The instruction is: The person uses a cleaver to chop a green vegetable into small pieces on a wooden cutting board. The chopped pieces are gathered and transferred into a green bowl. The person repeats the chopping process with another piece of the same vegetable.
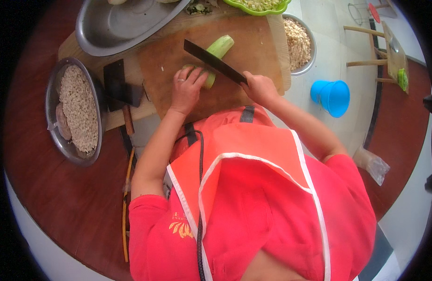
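A pale green vegetable, perhaps a peeled cucumber or gourd, lies on the brown cutting board point(166, 38). One piece point(221, 46) is on the far side of the knife, and another piece point(209, 80) is under the fingers of my left hand point(188, 86), which wears a ring. My right hand point(261, 87) grips the handle end of a dark, broad-bladed knife point(212, 59). The blade slants across the vegetable, and whether it is cutting into it cannot be told. Left of the board rests a second dark cleaver point(114, 79) with a wooden handle.
A metal bowl of chopped pale food point(52, 123) stands at left, a large metal basin point(121, 24) beyond the board. At the upper right are a green basket point(263, 13), another bowl of chopped food point(313, 52), blue buckets point(333, 98) and a wooden stool point(391, 52).
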Demonstrator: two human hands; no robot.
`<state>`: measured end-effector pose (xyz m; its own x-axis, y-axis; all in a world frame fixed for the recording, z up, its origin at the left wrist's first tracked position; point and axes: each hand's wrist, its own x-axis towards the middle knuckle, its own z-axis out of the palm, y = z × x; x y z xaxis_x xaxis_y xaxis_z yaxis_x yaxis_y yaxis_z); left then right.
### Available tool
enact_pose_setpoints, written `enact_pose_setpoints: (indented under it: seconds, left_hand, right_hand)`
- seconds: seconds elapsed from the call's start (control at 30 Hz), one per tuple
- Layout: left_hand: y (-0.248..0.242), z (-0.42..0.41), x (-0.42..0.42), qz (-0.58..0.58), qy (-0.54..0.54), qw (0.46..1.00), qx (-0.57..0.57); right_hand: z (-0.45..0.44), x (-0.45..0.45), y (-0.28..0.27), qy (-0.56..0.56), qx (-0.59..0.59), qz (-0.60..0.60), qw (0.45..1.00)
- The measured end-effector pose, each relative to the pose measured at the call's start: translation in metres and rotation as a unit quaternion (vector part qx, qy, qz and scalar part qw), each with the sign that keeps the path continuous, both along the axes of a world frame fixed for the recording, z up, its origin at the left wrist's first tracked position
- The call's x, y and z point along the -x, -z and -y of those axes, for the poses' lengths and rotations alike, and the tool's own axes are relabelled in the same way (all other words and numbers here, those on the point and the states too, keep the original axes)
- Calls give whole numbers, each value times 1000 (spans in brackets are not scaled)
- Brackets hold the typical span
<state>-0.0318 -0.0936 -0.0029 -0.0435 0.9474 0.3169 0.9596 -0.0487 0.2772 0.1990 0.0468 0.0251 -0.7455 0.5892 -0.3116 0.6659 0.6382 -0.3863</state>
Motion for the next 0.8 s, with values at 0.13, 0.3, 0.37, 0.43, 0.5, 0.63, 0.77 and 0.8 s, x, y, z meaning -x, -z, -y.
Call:
enact_pose_setpoints:
  seconds: [0.13, 0.3, 0.37, 0.43, 0.5, 0.63, 0.77, 0.8]
  left_hand:
    - [6, 21, 4, 34, -4, 999, -5]
    - [2, 32, 3, 71, -8, 997, 2]
    - [2, 28, 6, 66, 1, 998, 0]
    - [5, 26, 7, 68, 8, 998, -1]
    - [9, 22, 7, 71, 4, 997, 1]
    - [24, 21, -1, 55, -39, 997, -27]
    - [42, 20, -7, 57, -90, 993, -40]
    - [46, 18, -8, 59, -91, 993, -55]
  right_hand:
    - [1, 0, -4, -28, -15, -14, 999]
    - [16, -10, -1, 10, -6, -88, 996]
    - [14, -8, -4, -21, -28, -66, 997]
    - [13, -3, -13, -36, -34, -54, 997]
    - [17, 0, -29, -32, -23, -49, 998]
    - [28, -4, -63, -43, -19, -52, 998]
    - [35, -16, -75, -43, -12, -65, 997]
    - [35, -19, -79, -44, -11, -60, 997]
